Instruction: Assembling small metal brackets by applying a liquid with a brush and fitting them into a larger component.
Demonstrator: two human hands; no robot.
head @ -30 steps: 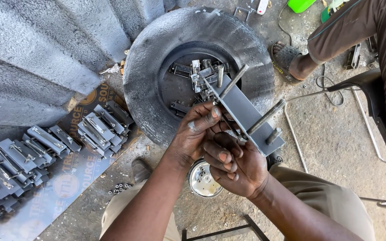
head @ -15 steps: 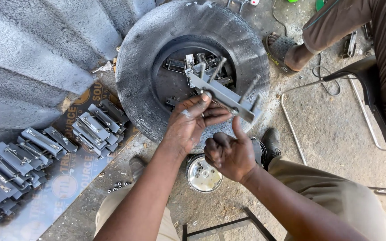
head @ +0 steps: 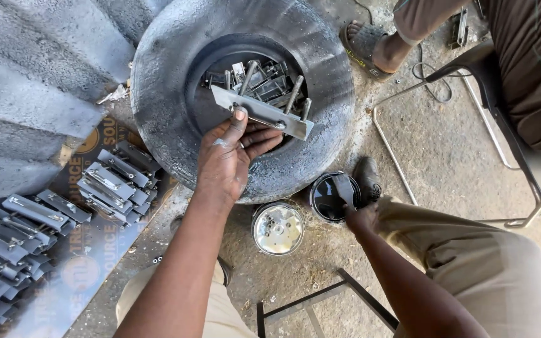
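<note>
In the head view, the left hand (head: 230, 156) grips a flat grey metal bracket with upright bolts (head: 262, 112) over the black rubber tyre (head: 164, 81). The right hand (head: 361, 218) dips closed fingers into a small black round tin (head: 331, 195), beside a silver tin of small parts (head: 277, 228).

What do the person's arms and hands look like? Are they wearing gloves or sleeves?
No gloves and no sleeves show. The left hand and the right hand are bare, with dusty grey smudges on the left hand's knuckles. Both forearms are uncovered up to the picture's edge. No watch, ring or bracelet shows.
</note>
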